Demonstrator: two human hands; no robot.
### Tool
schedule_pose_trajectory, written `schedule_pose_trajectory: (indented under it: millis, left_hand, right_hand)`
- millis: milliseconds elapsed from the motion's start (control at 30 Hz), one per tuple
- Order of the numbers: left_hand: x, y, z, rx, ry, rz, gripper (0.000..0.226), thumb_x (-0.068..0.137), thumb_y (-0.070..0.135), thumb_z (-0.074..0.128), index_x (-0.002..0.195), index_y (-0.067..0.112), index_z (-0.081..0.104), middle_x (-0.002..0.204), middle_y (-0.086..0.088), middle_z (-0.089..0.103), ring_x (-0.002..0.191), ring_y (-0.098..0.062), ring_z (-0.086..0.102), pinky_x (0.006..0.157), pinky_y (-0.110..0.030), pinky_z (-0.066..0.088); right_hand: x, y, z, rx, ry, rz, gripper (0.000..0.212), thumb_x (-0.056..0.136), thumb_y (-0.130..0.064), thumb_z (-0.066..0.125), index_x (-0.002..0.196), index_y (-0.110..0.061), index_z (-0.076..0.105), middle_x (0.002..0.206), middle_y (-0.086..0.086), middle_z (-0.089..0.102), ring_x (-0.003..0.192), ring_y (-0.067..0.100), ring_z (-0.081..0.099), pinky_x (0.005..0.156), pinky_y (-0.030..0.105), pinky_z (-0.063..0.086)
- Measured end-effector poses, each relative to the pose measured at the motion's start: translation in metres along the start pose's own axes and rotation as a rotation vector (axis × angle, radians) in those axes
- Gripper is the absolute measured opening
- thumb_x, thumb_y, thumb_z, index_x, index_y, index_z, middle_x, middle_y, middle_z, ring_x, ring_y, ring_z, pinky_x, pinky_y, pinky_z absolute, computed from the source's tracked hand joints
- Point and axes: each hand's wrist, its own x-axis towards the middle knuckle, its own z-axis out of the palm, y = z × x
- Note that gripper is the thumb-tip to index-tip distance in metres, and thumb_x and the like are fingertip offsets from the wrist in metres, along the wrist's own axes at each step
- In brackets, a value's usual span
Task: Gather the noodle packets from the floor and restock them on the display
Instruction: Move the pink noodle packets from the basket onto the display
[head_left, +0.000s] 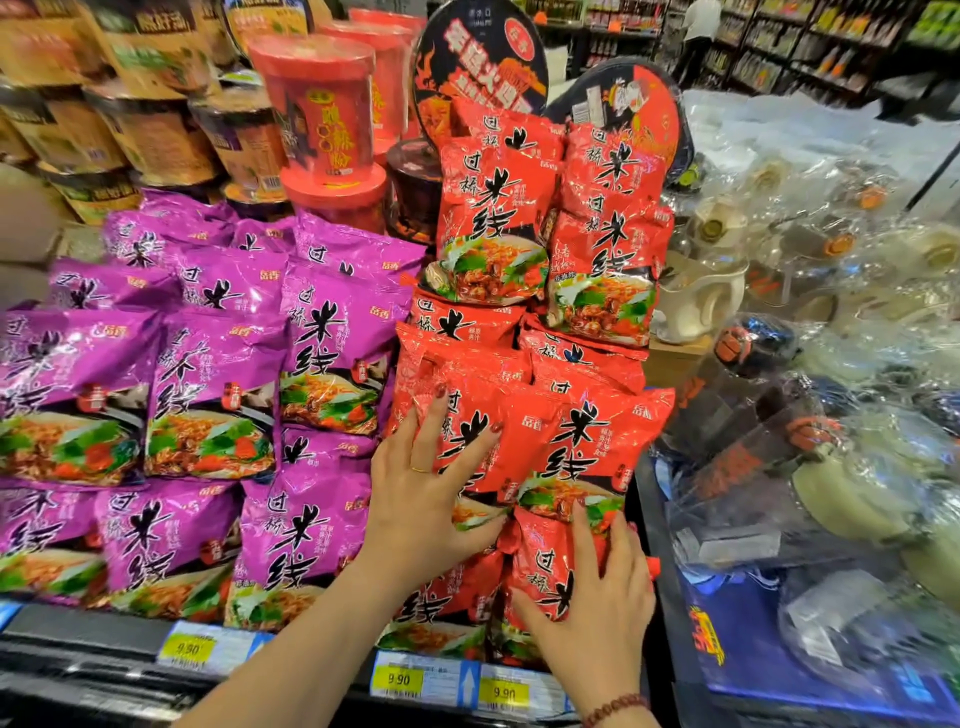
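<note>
Red noodle packets (582, 441) are stacked in a tall pile on the right part of the display shelf (104, 639). Purple noodle packets (218, 395) fill the left part. My left hand (431, 488) lies flat with spread, straight fingers on a red packet in the middle of the pile. My right hand (597, 608) presses with straight fingers on a lower red packet (540, 566) near the shelf's front edge. Neither hand curls round a packet. The floor is out of view.
Tubs of cup noodles (322, 114) and round black bowls (483, 67) stand behind the packets. Yellow price tags (397, 678) line the shelf edge. To the right lie goods wrapped in clear plastic (831, 415). A person (698, 36) stands in a far aisle.
</note>
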Motion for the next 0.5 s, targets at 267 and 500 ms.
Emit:
schedule_pose_trajectory:
  millis: [267, 500]
  left_hand:
    - [-0.009, -0.007, -0.029, -0.274, 0.116, -0.033, 0.067, 0.081, 0.046, 0.063, 0.142, 0.037, 0.040, 0.160, 0.003, 0.016, 0.148, -0.027, 0.016, 0.115, -0.054, 0.023]
    - [-0.021, -0.022, -0.034, -0.500, -0.008, -0.094, 0.060, 0.085, 0.037, 0.061, 0.141, 0.044, 0.041, 0.160, 0.017, 0.010, 0.148, -0.005, 0.010, 0.114, -0.022, 0.018]
  right_hand:
    - [0.010, -0.024, -0.027, 0.206, 0.141, -0.302, 0.073, 0.084, -0.060, 0.050, 0.149, -0.035, 0.026, 0.159, 0.002, 0.017, 0.147, 0.022, 0.017, 0.118, 0.050, 0.011]
    - [0.027, -0.074, -0.020, 0.366, -0.075, -0.392, 0.076, 0.089, -0.050, 0.052, 0.147, -0.052, 0.004, 0.158, -0.016, -0.004, 0.147, 0.005, 0.002, 0.109, 0.027, 0.025]
